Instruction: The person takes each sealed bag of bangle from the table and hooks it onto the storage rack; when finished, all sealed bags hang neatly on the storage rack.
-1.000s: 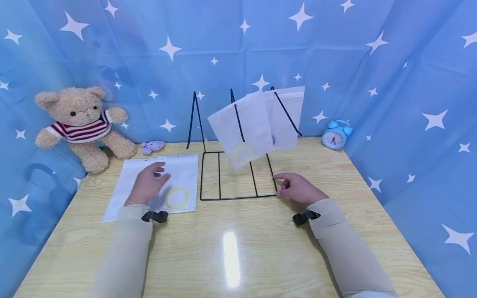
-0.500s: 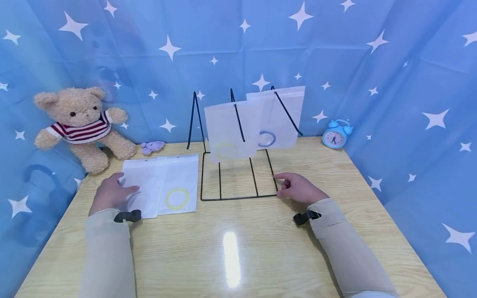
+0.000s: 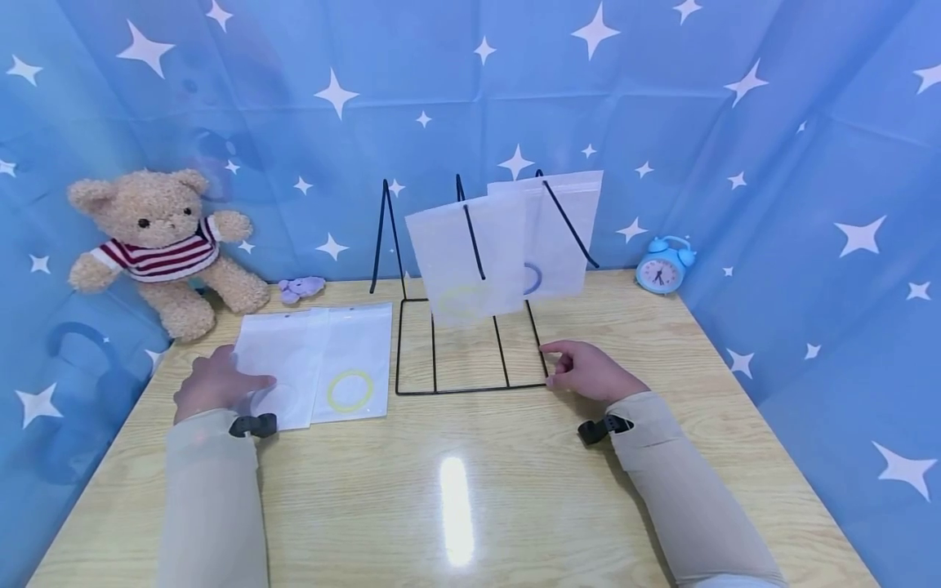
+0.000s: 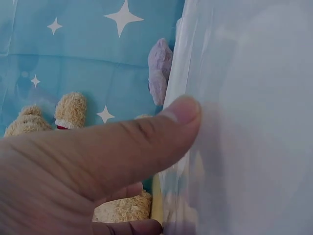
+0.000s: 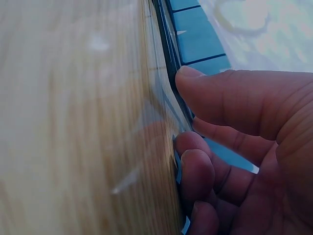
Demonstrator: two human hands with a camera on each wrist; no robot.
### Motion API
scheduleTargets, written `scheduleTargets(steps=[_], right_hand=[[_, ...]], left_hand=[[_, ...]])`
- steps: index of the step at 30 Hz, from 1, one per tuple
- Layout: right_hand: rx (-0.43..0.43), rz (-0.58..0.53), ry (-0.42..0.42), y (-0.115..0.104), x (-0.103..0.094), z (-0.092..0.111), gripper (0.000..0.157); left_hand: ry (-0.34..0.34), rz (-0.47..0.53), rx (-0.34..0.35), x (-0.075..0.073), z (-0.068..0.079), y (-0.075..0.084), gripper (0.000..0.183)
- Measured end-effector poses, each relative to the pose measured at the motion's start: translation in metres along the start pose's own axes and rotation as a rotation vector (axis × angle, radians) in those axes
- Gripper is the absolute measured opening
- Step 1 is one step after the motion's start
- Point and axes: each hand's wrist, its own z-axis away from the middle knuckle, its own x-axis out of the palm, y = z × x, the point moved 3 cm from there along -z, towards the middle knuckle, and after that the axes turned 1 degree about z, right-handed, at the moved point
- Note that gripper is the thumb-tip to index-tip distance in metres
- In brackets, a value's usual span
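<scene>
Left hand [image 3: 220, 380] at left edge of left flat bag [image 3: 275, 347] on table [image 3: 353, 506]; thumb straight, held apart from fingers, fingertips partly hidden. Left flat bag overlaps right flat bag [image 3: 367, 347], long axes front-to-back, holed edges toward backdrop [image 3: 422, 73]. Right hand [image 3: 588, 371] pinches wire rack [image 3: 502, 355] at right front corner, thumb and index on the rod. Rack base long axis left-right, three hook arms with free ends slanting down. Front hanging bag [image 3: 441, 253] tilted, on middle arm, covers part of rear hanging bag [image 3: 562, 233] on right arm. Yellow ring [image 3: 331, 392] on right flat bag; printed or inside, can't tell. Clock [image 3: 659, 273] dial too small to read. Both forearms cut off.
</scene>
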Motion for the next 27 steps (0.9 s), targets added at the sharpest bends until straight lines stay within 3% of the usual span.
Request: scheduleTargets(steps=[9, 18, 27], right_hand=[[-0.003, -0.005, 0.003, -0.0005, -0.0008, -0.0002, 0.068], [-0.006, -0.006, 0.007, -0.0008, -0.0012, 0.0001, 0.067], [-0.004, -0.006, 0.014, -0.0029, 0.0004, 0.0027, 0.066]], left_hand=[[-0.021, 0.039, -0.015, 0.001, 0.0017, 0.0014, 0.122], [-0.001, 0.017, 0.007, 0.0006, -0.0004, 0.0021, 0.119], [-0.034, 0.045, 0.014, 0.0005, 0.0001, 0.0053, 0.12]])
